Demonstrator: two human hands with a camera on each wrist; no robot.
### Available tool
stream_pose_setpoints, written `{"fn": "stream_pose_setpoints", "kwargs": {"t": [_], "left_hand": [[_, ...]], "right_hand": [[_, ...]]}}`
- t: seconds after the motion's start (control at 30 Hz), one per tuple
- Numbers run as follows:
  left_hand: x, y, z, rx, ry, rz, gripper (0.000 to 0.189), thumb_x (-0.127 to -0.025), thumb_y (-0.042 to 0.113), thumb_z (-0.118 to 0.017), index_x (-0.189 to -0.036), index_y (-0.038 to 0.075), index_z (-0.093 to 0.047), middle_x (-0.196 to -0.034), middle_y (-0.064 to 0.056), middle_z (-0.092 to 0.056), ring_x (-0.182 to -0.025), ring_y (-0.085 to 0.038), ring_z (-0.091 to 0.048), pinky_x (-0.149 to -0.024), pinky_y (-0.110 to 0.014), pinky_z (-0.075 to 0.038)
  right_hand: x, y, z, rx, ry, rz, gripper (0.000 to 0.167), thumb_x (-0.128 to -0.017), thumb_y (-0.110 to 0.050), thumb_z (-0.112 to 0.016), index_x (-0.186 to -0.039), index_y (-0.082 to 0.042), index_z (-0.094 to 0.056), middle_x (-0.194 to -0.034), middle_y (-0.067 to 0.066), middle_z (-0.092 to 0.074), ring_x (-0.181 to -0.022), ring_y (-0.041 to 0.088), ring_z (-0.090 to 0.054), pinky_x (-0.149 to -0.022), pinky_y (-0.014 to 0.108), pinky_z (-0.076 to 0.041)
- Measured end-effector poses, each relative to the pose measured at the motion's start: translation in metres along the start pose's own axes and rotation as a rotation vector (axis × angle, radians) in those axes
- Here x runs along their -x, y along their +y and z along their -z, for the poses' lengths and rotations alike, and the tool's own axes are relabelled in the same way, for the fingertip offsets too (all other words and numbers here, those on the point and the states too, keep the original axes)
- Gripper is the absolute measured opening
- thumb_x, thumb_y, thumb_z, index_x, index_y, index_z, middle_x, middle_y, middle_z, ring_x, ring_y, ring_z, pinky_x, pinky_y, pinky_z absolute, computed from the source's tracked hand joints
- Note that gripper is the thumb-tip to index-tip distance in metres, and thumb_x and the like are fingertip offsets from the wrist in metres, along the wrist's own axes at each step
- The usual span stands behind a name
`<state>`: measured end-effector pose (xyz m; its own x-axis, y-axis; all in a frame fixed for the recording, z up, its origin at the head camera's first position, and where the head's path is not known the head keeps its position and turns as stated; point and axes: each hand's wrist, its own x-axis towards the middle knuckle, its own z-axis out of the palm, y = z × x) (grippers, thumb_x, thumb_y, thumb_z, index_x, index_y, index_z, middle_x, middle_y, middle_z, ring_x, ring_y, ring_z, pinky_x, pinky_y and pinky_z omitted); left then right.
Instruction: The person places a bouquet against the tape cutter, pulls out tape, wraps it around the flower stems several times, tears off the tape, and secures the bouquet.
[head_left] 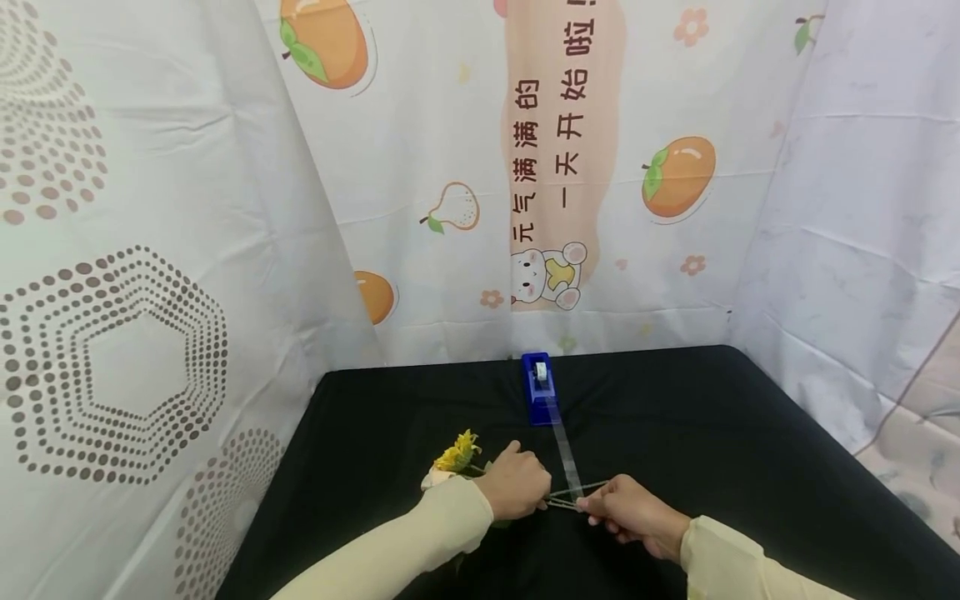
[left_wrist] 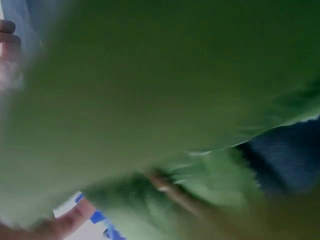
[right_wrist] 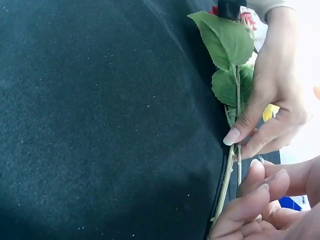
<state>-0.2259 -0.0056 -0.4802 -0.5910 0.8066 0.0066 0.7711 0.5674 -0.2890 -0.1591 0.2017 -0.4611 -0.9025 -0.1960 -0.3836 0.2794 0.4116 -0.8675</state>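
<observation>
My left hand (head_left: pixel 517 483) grips a small bunch of flowers by its stems (right_wrist: pixel 226 187). A yellow flower (head_left: pixel 457 452) and a pale bloom (head_left: pixel 437 477) show left of that hand. Green leaves (right_wrist: pixel 225 42) hang above it in the right wrist view, beside a bit of red flower (right_wrist: pixel 248 20). My right hand (head_left: pixel 637 512) pinches the end of a clear tape strip (head_left: pixel 566 454) close to the stems. The strip stretches back to a blue tape dispenser (head_left: pixel 538 387). A blurred leaf (left_wrist: pixel 140 90) fills most of the left wrist view.
A black cloth (head_left: pixel 697 433) covers the table. A white printed curtain (head_left: pixel 450 125) hangs behind it, and more sheets hang at both sides. The dispenser stands near the table's back edge.
</observation>
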Motion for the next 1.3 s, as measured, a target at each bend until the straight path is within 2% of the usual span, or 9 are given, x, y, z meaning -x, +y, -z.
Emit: {"fn": "stream_pose_setpoints", "kwargs": {"t": [0.07,0.2,0.37,0.47,0.63,0.77,0.97,1.3], "left_hand": [[0.002,0.000,-0.002,-0.033,0.049,-0.013,0.026,-0.093,0.043,-0.074,-0.070,0.034,-0.072,-0.072,0.015,-0.064,-0.068,-0.008,-0.051,-0.073,-0.030,-0.036],[0.007,-0.001,-0.006,-0.081,0.094,-0.080,0.017,-0.096,0.040,-0.072,-0.082,0.036,-0.078,-0.082,0.017,-0.069,-0.073,-0.009,-0.047,-0.069,-0.028,-0.028],[0.010,0.001,-0.011,-0.254,0.084,-0.213,0.010,-0.096,0.039,-0.071,-0.092,0.033,-0.078,-0.097,0.013,-0.070,-0.086,-0.012,-0.048,-0.080,-0.031,-0.037],[0.010,0.002,-0.015,-0.326,0.097,-0.258,0.012,-0.096,0.040,-0.070,-0.094,0.031,-0.077,-0.100,0.011,-0.069,-0.090,-0.014,-0.049,-0.086,-0.035,-0.040],[0.009,0.001,-0.018,-0.355,0.157,-0.256,0.016,-0.100,0.036,-0.064,-0.092,0.032,-0.077,-0.091,0.013,-0.071,-0.084,-0.011,-0.052,-0.081,-0.032,-0.034],[0.009,0.001,-0.018,-0.334,0.203,-0.249,0.020,-0.103,0.032,-0.059,-0.096,0.033,-0.078,-0.090,0.015,-0.072,-0.082,-0.010,-0.050,-0.078,-0.031,-0.032],[0.013,0.002,-0.019,-0.296,0.219,-0.270,0.016,-0.102,0.034,-0.062,-0.101,0.032,-0.078,-0.096,0.015,-0.071,-0.084,-0.011,-0.043,-0.079,-0.030,-0.031],[0.018,0.001,-0.018,-0.232,0.239,-0.213,0.009,-0.097,0.031,-0.069,-0.093,0.026,-0.075,-0.088,0.010,-0.062,-0.081,-0.015,-0.038,-0.075,-0.031,-0.027]], "right_hand": [[0.001,0.001,0.001,0.000,0.005,0.000,0.024,-0.101,-0.021,-0.065,-0.086,-0.003,-0.070,-0.071,0.000,-0.058,-0.055,0.011,-0.042,-0.054,0.027,-0.039],[0.003,0.000,0.004,-0.002,0.008,0.013,0.024,-0.101,-0.022,-0.065,-0.089,-0.002,-0.071,-0.072,0.001,-0.059,-0.056,0.012,-0.043,-0.055,0.028,-0.039],[0.005,0.000,0.005,-0.005,-0.004,0.021,0.025,-0.101,-0.022,-0.065,-0.088,-0.002,-0.071,-0.070,0.000,-0.058,-0.055,0.011,-0.042,-0.054,0.027,-0.039],[0.005,0.001,0.004,-0.015,-0.014,0.022,0.023,-0.101,-0.022,-0.065,-0.092,-0.001,-0.072,-0.071,0.000,-0.059,-0.054,0.010,-0.042,-0.054,0.027,-0.039],[0.004,-0.001,0.001,-0.033,-0.033,0.035,0.025,-0.101,-0.023,-0.065,-0.092,0.000,-0.072,-0.070,0.000,-0.059,-0.053,0.011,-0.041,-0.053,0.027,-0.037],[0.003,-0.003,-0.002,-0.045,-0.040,0.046,0.026,-0.101,-0.023,-0.066,-0.088,-0.001,-0.072,-0.068,0.000,-0.057,-0.052,0.010,-0.040,-0.052,0.027,-0.036],[0.000,-0.004,-0.007,-0.051,-0.046,0.032,0.024,-0.100,-0.021,-0.066,-0.088,-0.002,-0.072,-0.069,0.000,-0.058,-0.053,0.010,-0.041,-0.053,0.026,-0.038],[-0.004,-0.001,-0.011,-0.031,-0.018,0.015,0.025,-0.099,-0.022,-0.067,-0.089,-0.001,-0.072,-0.069,0.001,-0.061,-0.052,0.010,-0.042,-0.052,0.026,-0.037]]}}
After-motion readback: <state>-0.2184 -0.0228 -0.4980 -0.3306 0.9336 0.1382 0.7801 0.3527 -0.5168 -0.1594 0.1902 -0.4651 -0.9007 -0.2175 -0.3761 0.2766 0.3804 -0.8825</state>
